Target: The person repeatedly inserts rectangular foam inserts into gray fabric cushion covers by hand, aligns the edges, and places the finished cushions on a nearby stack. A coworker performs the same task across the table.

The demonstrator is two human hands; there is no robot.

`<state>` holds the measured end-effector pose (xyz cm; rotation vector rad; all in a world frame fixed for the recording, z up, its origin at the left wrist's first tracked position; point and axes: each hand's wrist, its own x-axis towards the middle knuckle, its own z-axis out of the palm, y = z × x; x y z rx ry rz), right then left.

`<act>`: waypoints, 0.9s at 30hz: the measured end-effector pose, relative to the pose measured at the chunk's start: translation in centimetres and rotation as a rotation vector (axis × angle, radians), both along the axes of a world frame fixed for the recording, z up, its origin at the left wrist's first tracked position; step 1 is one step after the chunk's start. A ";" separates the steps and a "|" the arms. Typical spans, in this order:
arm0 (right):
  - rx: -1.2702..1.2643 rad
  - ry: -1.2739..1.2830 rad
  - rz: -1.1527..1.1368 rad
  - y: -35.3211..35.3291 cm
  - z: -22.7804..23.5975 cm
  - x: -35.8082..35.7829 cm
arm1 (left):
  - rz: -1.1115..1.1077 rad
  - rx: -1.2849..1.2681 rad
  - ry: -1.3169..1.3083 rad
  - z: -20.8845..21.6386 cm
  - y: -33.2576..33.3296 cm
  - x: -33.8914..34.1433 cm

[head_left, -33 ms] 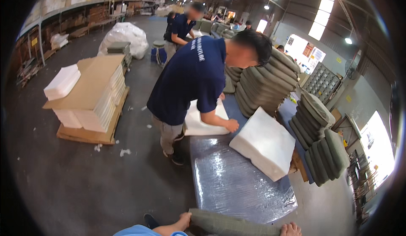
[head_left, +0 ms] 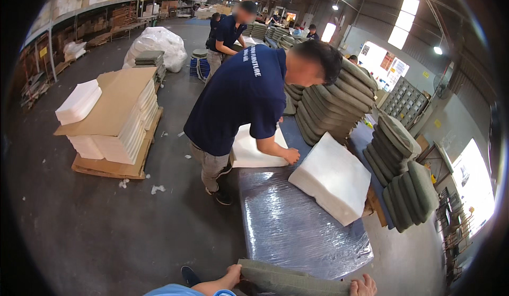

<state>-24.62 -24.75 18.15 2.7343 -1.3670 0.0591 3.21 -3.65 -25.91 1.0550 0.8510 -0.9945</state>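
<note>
While your left hand (head_left: 232,275) is grasping the left end of the grey-green cushion (head_left: 291,278), your right hand (head_left: 363,285) is curling its fingers over the right end, so neither hand is free. The cushion is lying crosswise at the near end of the plastic-wrapped table (head_left: 294,224), right in front of you; whether the table is bearing any of its weight, I cannot tell. By holding opposite ends, you are probably sharing the load and stopping the soft middle from twisting. Farther along, the white padding stack (head_left: 331,179) is sitting askew toward the table's right side, seemingly placed within reach of the co-worker (head_left: 238,100), who is bending over a white pad (head_left: 257,150) with one hand near its corner. Beyond, the tall cushion pile (head_left: 339,102) is standing flat upon flat, likely for steadiness.
</note>
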 end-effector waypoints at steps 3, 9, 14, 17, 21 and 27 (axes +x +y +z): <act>0.411 0.019 0.596 5.6 4.7 6.7 | 0.126 0.060 0.117 0.8 1.1 -0.3; 0.334 0.105 0.586 5.3 2.3 9.3 | 0.058 0.067 -0.054 -0.3 1.6 -0.9; 0.424 -0.090 0.612 3.4 3.7 11.5 | -0.060 -0.115 -0.032 0.7 3.9 -1.5; 0.447 -0.098 0.494 3.0 6.2 10.4 | -0.115 -0.486 0.008 4.7 6.9 -1.3; 0.529 -0.173 0.426 2.3 8.1 9.4 | -0.109 -0.798 0.004 7.9 9.3 -0.7; 0.571 -0.063 0.351 3.4 11.3 9.5 | -0.104 -0.963 -0.123 8.8 9.7 -0.3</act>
